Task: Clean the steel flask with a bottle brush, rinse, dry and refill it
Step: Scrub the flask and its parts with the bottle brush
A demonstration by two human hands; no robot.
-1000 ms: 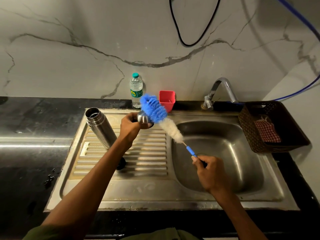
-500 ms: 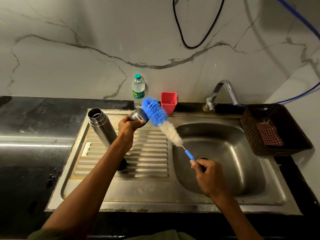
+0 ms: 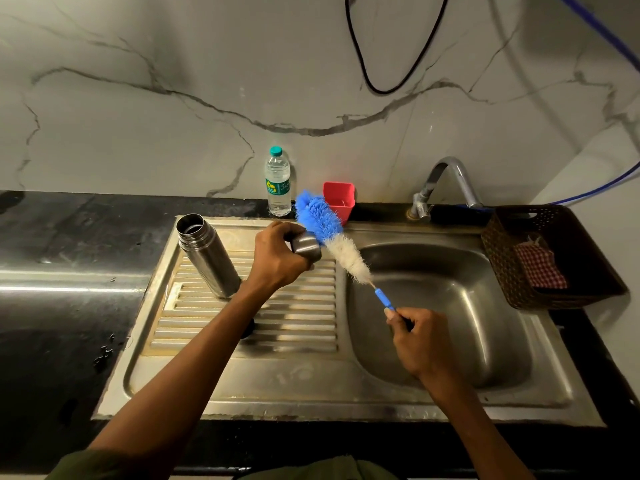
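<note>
Left hand (image 3: 277,258) grip around steel flask cap (image 3: 306,248), right hand (image 3: 420,341) grip around bottle brush (image 3: 332,237) handle, open steel flask (image 3: 207,259) upright on drainboard (image 3: 249,317).

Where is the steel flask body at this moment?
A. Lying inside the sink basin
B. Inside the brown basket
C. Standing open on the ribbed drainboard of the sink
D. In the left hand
C: the steel flask stands uncapped on the drainboard, apart from the left hand, which grips only the steel cap.
</note>
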